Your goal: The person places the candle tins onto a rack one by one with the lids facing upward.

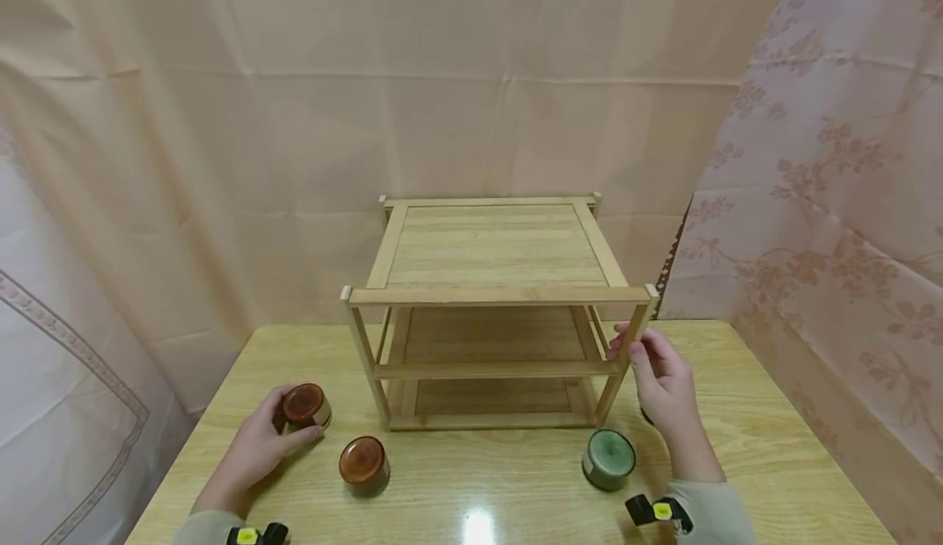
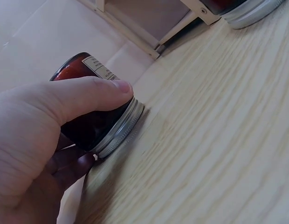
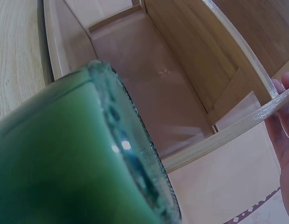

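Clearly, L hand (image 1: 254, 444) fingers gripped reddish-brown glass jar (image 1: 304, 403), R hand (image 1: 669, 385) fingers held 3-tier wooden rack (image 1: 504, 246) by post (image 1: 615, 388); steady hold w/o tipping seemed wise.

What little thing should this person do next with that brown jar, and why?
Probably lift the brown jar slightly towards the wooden rack. The left hand has its thumb and fingers around the jar, just left of the rack, while the right hand grips the rack's near right post, which might help steady it.
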Tool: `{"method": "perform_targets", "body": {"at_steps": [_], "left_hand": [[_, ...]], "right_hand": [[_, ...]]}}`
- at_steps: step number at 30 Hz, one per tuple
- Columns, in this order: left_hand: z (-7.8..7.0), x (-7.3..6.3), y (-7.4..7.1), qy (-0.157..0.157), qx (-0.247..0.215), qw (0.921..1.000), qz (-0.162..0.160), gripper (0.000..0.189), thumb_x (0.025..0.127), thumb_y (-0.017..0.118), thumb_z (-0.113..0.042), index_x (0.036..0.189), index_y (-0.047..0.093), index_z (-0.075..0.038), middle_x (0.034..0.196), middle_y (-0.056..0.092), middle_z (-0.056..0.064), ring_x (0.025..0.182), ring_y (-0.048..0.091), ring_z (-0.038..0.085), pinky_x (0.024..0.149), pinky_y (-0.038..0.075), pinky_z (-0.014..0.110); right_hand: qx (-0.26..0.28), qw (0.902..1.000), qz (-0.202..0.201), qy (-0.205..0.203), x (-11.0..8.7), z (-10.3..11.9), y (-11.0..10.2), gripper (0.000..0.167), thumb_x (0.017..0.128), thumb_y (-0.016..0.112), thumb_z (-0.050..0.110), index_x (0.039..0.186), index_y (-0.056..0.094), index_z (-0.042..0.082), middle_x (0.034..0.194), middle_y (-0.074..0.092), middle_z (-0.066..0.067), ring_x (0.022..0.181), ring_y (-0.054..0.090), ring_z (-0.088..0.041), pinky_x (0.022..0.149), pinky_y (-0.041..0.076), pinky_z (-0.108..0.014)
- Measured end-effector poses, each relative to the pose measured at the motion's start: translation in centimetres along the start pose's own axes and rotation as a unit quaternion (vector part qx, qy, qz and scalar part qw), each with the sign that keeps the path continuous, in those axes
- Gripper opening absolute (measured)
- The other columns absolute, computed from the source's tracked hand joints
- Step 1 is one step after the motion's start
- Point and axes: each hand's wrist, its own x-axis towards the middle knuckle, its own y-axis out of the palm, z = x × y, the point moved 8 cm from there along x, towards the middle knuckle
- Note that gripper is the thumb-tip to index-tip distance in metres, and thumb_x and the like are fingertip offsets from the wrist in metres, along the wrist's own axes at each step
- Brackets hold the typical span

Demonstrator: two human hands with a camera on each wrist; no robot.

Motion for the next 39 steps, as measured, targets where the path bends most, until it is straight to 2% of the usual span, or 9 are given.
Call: {"method": "perform_targets", "body": {"at_steps": [6, 11, 15, 18, 24, 27, 32, 39], "left_hand": [[-0.1, 0.1, -0.3, -0.001, -0.011, 0.9996, -0.027, 0.074, 0.088, 0.096, -0.029, 0.145, 0.055, -0.006, 0.134, 0.071, 0.015, 0.114, 0.062, -0.004, 0.095, 0.045, 0.007], [-0.3, 0.3, -0.9, -0.018, -0.019, 0.9985, -0.047, 0.078, 0.089, 0.095, -0.03, 0.149, 0.05, -0.005, 0.139, 0.069, 0.018, 0.113, 0.058, -0.009, 0.093, 0.045, 0.006], [-0.7, 0.2, -1.3, -0.033, -0.01, 0.998, -0.052, 0.083, 0.091, 0.093, -0.036, 0.153, 0.047, -0.007, 0.144, 0.065, 0.019, 0.118, 0.056, -0.003, 0.093, 0.044, 0.008], [-1.2, 0.1, -1.6, -0.039, -0.007, 0.9973, -0.062, 0.083, 0.09, 0.094, -0.035, 0.154, 0.048, -0.009, 0.144, 0.066, 0.017, 0.117, 0.058, 0.004, 0.093, 0.045, 0.013], [-2.5, -0.1, -2.2, -0.022, -0.002, 0.9966, -0.08, 0.079, 0.089, 0.095, -0.028, 0.151, 0.05, -0.008, 0.14, 0.067, 0.017, 0.117, 0.061, 0.009, 0.091, 0.046, 0.013], [-3.2, 0.0, -2.2, -0.007, 0.001, 0.9963, -0.085, 0.079, 0.089, 0.096, -0.025, 0.15, 0.05, -0.007, 0.138, 0.068, 0.017, 0.114, 0.061, 0.005, 0.088, 0.047, 0.013], [-4.2, 0.0, -2.1, 0.005, -0.001, 0.9958, -0.092, 0.078, 0.089, 0.096, -0.025, 0.15, 0.051, -0.008, 0.136, 0.069, 0.015, 0.108, 0.058, -0.008, 0.087, 0.047, 0.013], [-5.3, -0.3, -2.6, 0.009, -0.021, 0.9939, -0.107, 0.074, 0.089, 0.095, -0.024, 0.147, 0.053, -0.007, 0.133, 0.069, 0.01, 0.107, 0.059, -0.01, 0.089, 0.048, 0.011]], "right_hand": [[-0.011, 0.9998, 0.005, 0.013, -0.1, 0.0, 0.1, 0.024, 0.113, 0.049, -0.004, 0.125, 0.062, -0.02, 0.098, 0.075, -0.013, 0.096, 0.074, -0.006, 0.089, 0.059, -0.018], [-0.013, 0.9997, 0.004, 0.019, 0.0, 0.1, 0.0, 0.024, 0.113, 0.048, -0.005, 0.125, 0.062, -0.02, 0.098, 0.073, -0.021, 0.096, 0.075, -0.006, 0.089, 0.059, -0.018], [-0.008, 0.9999, 0.001, 0.01, 0.0, 0.1, 0.0, 0.023, 0.112, 0.048, -0.007, 0.125, 0.063, -0.02, 0.097, 0.074, -0.019, 0.095, 0.074, -0.006, 0.089, 0.059, -0.017], [-0.008, 1.0, 0.003, 0.003, 0.0, 0.1, 0.0, 0.023, 0.112, 0.047, -0.008, 0.124, 0.062, -0.021, 0.097, 0.074, -0.015, 0.095, 0.074, -0.006, 0.088, 0.059, -0.017], [-0.011, 0.9999, 0.005, 0.007, 0.0, -0.1, 0.0, 0.023, 0.112, 0.047, -0.007, 0.124, 0.062, -0.021, 0.098, 0.075, -0.012, 0.095, 0.074, -0.006, 0.088, 0.059, -0.018], [-0.012, 0.9999, 0.004, 0.008, -0.1, -0.1, -0.2, 0.023, 0.113, 0.048, -0.006, 0.124, 0.062, -0.02, 0.099, 0.075, -0.012, 0.095, 0.074, -0.006, 0.088, 0.059, -0.018], [-0.019, 0.9998, 0.003, 0.005, -0.2, 0.0, -0.3, 0.023, 0.113, 0.048, -0.006, 0.124, 0.063, -0.021, 0.1, 0.075, -0.011, 0.095, 0.074, -0.007, 0.087, 0.059, -0.018], [-0.011, 0.9999, 0.005, 0.003, -0.1, -0.3, 0.0, 0.024, 0.113, 0.048, -0.007, 0.126, 0.063, -0.019, 0.102, 0.075, -0.009, 0.096, 0.075, -0.008, 0.087, 0.06, -0.018]]}}
